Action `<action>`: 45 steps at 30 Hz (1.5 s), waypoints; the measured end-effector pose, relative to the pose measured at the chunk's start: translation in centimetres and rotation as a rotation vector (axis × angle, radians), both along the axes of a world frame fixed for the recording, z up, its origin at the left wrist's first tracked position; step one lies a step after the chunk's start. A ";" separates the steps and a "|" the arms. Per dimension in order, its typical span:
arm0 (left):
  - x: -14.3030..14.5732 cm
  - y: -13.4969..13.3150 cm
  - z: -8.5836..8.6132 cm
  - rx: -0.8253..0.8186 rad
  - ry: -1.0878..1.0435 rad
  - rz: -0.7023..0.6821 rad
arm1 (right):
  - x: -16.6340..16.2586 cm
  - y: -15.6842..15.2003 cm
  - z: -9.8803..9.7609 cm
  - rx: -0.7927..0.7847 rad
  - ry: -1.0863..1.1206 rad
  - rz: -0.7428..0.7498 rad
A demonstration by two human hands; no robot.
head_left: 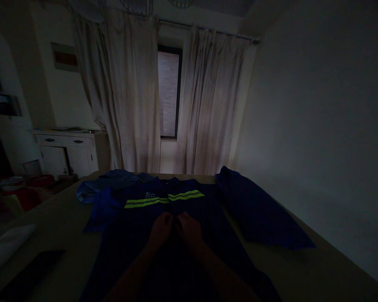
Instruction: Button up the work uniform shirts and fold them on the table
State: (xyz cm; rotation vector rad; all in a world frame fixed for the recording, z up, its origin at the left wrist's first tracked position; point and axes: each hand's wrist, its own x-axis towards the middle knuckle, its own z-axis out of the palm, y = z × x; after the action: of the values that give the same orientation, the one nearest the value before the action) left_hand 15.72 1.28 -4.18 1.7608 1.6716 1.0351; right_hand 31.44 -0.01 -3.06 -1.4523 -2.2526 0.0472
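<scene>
A dark blue work jacket (138, 247) with two bright yellow-green stripes across the chest lies spread flat, front up, on a table (59, 218). My left hand (160, 230) and my right hand (189, 228) rest side by side on the jacket's centre front, just below the stripes. Both hands have their fingers curled in, pinching at the front closure. The room is very dark and what the fingertips hold is too small to see.
Another dark blue garment (261, 209) lies to the right of the jacket, and a lighter blue one (110, 182) is bunched at the far left. A dark flat object (31, 272) and a white item (6, 247) lie at the near left. Curtains, a window and a white cabinet (67, 153) stand beyond.
</scene>
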 end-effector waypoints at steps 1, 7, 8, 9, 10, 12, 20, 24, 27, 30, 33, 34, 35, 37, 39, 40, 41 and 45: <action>0.0 0.1 0.0 0.000 -0.020 -0.001 | 0.0 0.0 0.0 0.009 0.003 0.007; 0.0 0.3 0.0 0.010 -0.112 -0.019 | 0.1 0.1 0.2 0.007 0.016 0.013; -0.1 0.4 0.0 0.013 -0.117 -0.018 | 0.1 0.0 0.3 -0.001 0.019 0.010; -0.1 0.4 -0.1 0.017 -0.120 -0.016 | 0.1 0.0 0.4 -0.007 0.021 0.006; -0.1 0.4 -0.2 0.026 -0.122 -0.014 | 0.1 -0.1 0.6 -0.012 0.022 0.003; -0.1 0.5 -0.4 0.052 -0.124 -0.005 | 0.0 -0.2 0.8 -0.019 0.027 -0.004; 0.0 0.1 -0.8 0.178 -0.132 0.035 | 0.0 -0.5 0.9 -0.014 0.096 0.002; 0.2 -0.3 -0.6 0.259 -0.141 0.015 | 0.0 -0.6 1.1 -0.029 0.120 -0.001; 0.2 -0.6 -0.3 0.214 -0.131 -0.036 | 0.1 -0.6 1.1 -0.058 0.125 0.004; 0.2 -0.8 -0.1 0.151 -0.098 -0.071 | 0.2 -0.6 1.1 -0.073 0.116 0.003; 0.2 -0.9 0.1 0.142 -0.087 -0.092 | 0.2 -0.5 1.0 -0.076 0.114 0.013; 0.2 -1.0 0.2 0.141 -0.087 -0.096 | 0.2 -0.5 1.0 -0.075 0.113 0.012; 0.2 -1.0 0.3 0.138 -0.086 -0.098 | 0.2 -0.5 1.0 -0.073 0.114 0.007; 0.2 -1.2 0.5 0.116 -0.086 -0.092 | 0.2 -0.5 1.0 -0.070 0.116 -0.007; 0.2 -1.3 0.7 0.100 -0.093 -0.094 | 0.2 -0.5 1.0 -0.065 0.121 -0.016; 0.2 -1.3 0.7 0.098 -0.098 -0.097 | 0.2 -0.5 1.1 -0.066 0.123 -0.017; 0.2 -1.3 0.7 0.101 -0.102 -0.100 | 0.2 -0.5 1.1 -0.068 0.126 -0.016; 0.3 -1.1 0.4 0.123 -0.103 -0.100 | 0.2 -0.5 1.1 -0.074 0.132 -0.010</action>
State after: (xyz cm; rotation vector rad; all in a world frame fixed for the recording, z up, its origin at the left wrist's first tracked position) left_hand 15.99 0.17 -3.76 1.8158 1.4708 1.1840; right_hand 31.69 -0.49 -1.93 -1.4538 -2.1579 0.2191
